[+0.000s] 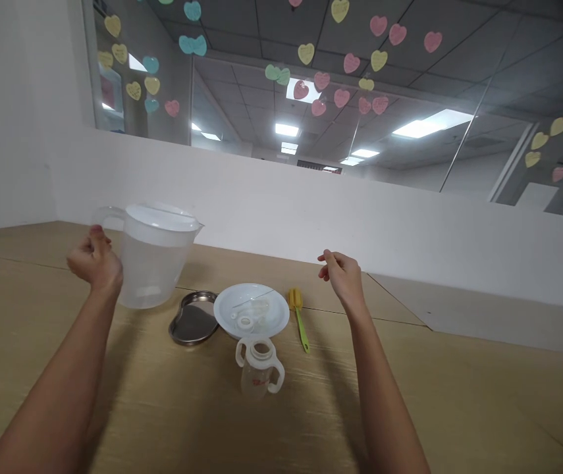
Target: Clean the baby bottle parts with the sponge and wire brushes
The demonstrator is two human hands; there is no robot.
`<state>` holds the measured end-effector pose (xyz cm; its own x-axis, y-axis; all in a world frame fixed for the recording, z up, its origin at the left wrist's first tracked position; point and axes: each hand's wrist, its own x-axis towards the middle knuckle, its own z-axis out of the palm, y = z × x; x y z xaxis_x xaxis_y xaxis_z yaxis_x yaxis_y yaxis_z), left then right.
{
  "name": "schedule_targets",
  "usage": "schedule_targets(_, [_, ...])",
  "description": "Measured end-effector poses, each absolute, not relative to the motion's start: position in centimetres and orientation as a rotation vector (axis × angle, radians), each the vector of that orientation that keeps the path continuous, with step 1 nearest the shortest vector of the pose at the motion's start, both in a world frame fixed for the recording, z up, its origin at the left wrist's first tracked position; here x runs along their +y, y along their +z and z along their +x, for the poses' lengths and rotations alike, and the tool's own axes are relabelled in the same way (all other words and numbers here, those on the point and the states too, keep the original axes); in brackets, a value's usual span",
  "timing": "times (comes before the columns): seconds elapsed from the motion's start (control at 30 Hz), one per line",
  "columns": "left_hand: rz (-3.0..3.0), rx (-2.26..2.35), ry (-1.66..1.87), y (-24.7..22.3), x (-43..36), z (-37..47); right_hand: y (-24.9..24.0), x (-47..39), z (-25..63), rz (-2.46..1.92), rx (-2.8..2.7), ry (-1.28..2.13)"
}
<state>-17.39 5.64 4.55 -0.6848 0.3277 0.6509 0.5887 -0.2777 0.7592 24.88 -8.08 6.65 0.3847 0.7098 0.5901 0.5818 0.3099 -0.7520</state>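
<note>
My left hand (95, 258) is raised and curled into a loose fist, slightly blurred, in front of the handle of a large translucent pitcher (155, 263). I see nothing held in it; whether it touches the handle is unclear. The pitcher stands upright with a white lid. My right hand (343, 273) hangs in the air on the right, fingers loosely bent and apart, holding nothing. Between my arms stands a clear baby bottle (255, 380), without a cap, with two white handles. Behind it, a white bowl (277, 324) holds a bottle collar and other small clear parts.
A kidney-shaped metal tray (195, 322) lies between pitcher and bowl. Right of the bowl is a bottle brush (301, 322) with a yellow head and green handle. The wooden tabletop (459, 408) meets a white wall (281, 204), topped by windows with heart-shaped notes.
</note>
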Motion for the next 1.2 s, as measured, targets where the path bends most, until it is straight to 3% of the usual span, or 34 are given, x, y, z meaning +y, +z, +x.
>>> schedule_targets(0.1, [-1.198, -1.477, -2.232, 6.5, 4.4, -16.3, 6.7, -8.2, 25.1, -1.381, -1.288, 0.117])
schedule_targets(0.27, [-1.567, -1.268, -2.105, 8.8, 1.4, -13.8, 5.9, -7.2, 26.2, -1.607, -1.273, -0.050])
schedule_targets(0.6, [-1.866, -1.469, -1.222, 9.5, -1.8, -8.5, -2.7, -1.7, 29.7, -2.206, -1.166, 0.009])
schedule_targets(0.77, [-1.916, -1.381, -0.962, 8.9, -1.4, -7.4, -7.8, -0.6, 29.4, -2.430, -1.173, 0.069])
schedule_targets(1.2, [-2.048, -1.354, -0.875, 9.3, -2.0, -6.9, -10.6, 0.1, 29.6, -2.611, -1.368, -0.008])
